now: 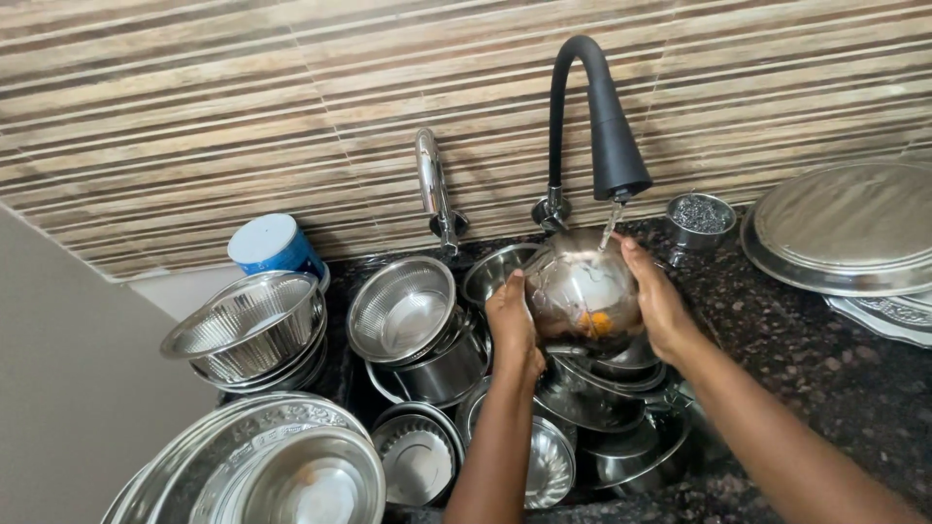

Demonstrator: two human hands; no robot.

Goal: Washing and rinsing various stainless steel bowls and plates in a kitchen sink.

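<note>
Both my hands hold a round steel pot [582,286] above the sink, under the black tap [602,116]. Water runs from the tap's spout onto the pot's upper right side. My left hand [513,325] grips the pot's left side; my right hand [657,301] grips its right side. The pot's shiny outside faces me, with an orange smear low on it. Beneath it lie several stacked steel bowls and pots [602,408] in the sink.
A second chrome tap [434,189] stands left of the black one. Steel colanders [254,325] and a blue-and-white container [275,245] sit at left, steel plates [272,466] at lower left. On the dark granite counter [825,359] are large steel plates [849,228] and a small cup [699,218].
</note>
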